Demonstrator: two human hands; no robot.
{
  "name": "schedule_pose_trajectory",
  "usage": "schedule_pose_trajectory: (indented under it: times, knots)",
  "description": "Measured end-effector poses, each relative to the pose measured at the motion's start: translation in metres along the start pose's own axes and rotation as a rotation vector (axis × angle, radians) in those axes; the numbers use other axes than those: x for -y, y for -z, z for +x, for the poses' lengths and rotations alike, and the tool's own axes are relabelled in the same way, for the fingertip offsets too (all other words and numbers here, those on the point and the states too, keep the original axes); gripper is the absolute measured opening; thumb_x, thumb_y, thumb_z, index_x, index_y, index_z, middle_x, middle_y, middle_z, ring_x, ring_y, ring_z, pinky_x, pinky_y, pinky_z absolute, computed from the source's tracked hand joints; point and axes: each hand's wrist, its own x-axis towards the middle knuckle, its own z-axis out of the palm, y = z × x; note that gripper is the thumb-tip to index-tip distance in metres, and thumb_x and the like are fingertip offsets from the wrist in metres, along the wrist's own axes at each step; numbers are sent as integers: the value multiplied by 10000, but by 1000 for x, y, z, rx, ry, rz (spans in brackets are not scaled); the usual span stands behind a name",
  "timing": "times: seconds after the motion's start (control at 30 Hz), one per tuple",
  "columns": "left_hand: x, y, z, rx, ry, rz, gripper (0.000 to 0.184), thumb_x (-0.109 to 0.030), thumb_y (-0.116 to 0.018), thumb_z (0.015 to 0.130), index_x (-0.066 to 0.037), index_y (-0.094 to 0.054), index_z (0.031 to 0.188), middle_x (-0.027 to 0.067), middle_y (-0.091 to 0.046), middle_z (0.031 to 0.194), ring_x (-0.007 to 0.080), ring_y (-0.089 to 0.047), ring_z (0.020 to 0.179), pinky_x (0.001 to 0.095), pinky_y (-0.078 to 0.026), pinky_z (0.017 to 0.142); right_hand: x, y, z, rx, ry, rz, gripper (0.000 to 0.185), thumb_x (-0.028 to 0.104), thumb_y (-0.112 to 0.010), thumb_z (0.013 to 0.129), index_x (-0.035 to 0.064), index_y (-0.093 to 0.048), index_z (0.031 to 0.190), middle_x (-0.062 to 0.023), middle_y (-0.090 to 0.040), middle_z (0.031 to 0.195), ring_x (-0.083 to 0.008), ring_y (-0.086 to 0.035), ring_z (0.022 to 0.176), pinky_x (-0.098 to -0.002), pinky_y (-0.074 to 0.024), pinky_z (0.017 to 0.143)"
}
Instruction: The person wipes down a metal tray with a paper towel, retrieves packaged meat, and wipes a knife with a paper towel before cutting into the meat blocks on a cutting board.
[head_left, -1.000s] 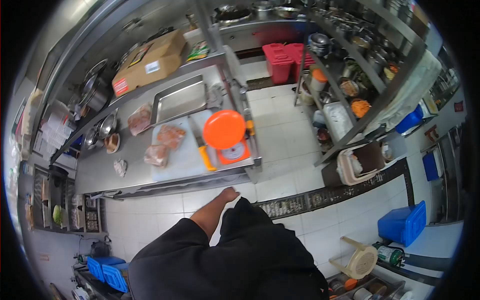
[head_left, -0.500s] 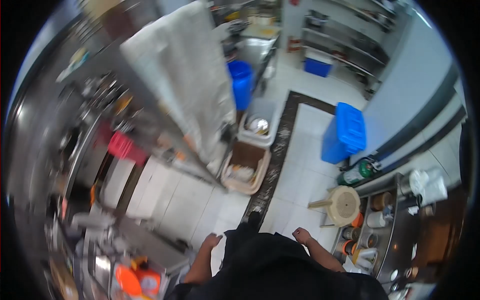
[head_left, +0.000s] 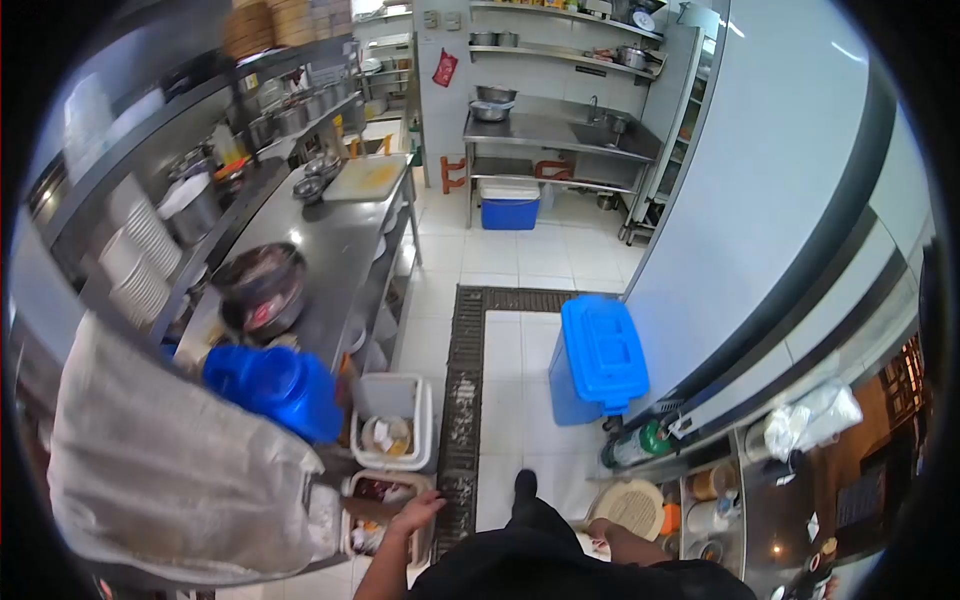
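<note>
My left hand (head_left: pixel 415 512) hangs over the rim of a beige bin (head_left: pixel 422 545), its fingers stretched out and nothing seen in them. The bin contains dark and pale scraps. Just beyond it stands a white bin (head_left: pixel 425 420) with a round item inside. Close to my body, my right hand (head_left: pixel 602 530) is beside the round seat of a beige stool (head_left: pixel 632 508). Its fingers are partly hidden, and a small white patch shows below it; whether it holds anything is unclear.
Ahead on the right stand a lidded blue bin (head_left: pixel 600 360) and a green gas cylinder (head_left: pixel 645 442). A floor drain (head_left: pixel 462 400) runs along the walkway. On the left, a steel table (head_left: pixel 335 240) carries bowls and a cutting board; a hanging cloth (head_left: pixel 170 450) is nearer.
My view has turned and moved forward along the drain. The bins and hanging cloth now sit lower and further left. My left hand has come over the beige bin; the stool is close to my right.
</note>
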Motion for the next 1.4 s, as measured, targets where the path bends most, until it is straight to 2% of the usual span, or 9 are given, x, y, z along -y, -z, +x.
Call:
schedule_pose_trajectory:
  times: [0.13,0.23,0.27,0.4,0.6,0.93,1.03,1.2,1.4]
  knots:
    - [1,20,92,-131,64,205,474,-453,-643,965,-89,-680,1267,162,-703,1200,291,-663,1129,402,-504,958,26,112,84,1,42,215,352,341,-629,985,2,-664,896,-140,-699,846,-254,-706,696,-385,-607,585]
    - [6,39,133,28,322,67,445,-474,-631,965,-116,-696,1221,149,-716,998,282,-699,929,479,-555,773,91,221,94,-28,599,-1179,301,288,-621,983,-5,-677,946,-150,-711,879,-272,-717,735,-407,-593,560]
    - [1,41,136,57,369,76,445,-476,-628,965,-112,-698,1211,152,-717,996,286,-699,930,481,-554,776,98,240,117,-36,301,-451,263,242,-617,948,-4,-691,1002,-163,-730,931,-292,-720,753,-437,-577,544]
    - [-52,58,172,27,411,119,449,-484,-614,966,-95,-707,1170,164,-719,990,304,-700,932,491,-550,792,158,323,203,-137,203,4,499,386,-544,1003,-25,-687,760,-170,-725,796,-276,-731,713,-441,-610,699]
    - [-137,105,296,3,403,143,468,-496,-595,967,-69,-720,1110,182,-723,980,332,-701,936,505,-544,816,327,421,238,-47,303,-275,334,336,-630,950,18,-708,1019,-149,-710,860,-273,-714,776,-421,-608,637]
    - [-335,320,618,82,74,744,525,-517,-562,969,-26,-743,1008,213,-728,963,378,-703,943,529,-534,855,439,549,256,-362,278,93,300,315,-585,942,49,-725,946,-120,-709,822,-270,-683,715,-414,-568,658]
    - [-448,382,728,-206,135,305,527,-454,-519,988,29,-727,1035,253,-725,1005,452,-676,1031,523,-511,939,439,594,304,-460,207,171,360,327,-524,938,46,-742,888,-251,-729,1036,-453,-691,994,-536,-547,891]
    - [-624,395,825,-489,-106,-132,431,-403,-543,1003,-15,-729,988,164,-691,809,284,-670,704,407,-540,651,543,760,324,-674,155,-2,477,410,-474,998,39,-772,965,-253,-728,1067,-450,-686,1030,-520,-530,965]
    - [-686,337,877,56,54,158,395,-415,-581,1005,-56,-696,887,119,-626,674,281,-657,662,446,-549,629,651,987,415,-319,313,-150,513,399,-448,1011,14,-764,890,-214,-761,925,-379,-729,975,-485,-565,901]
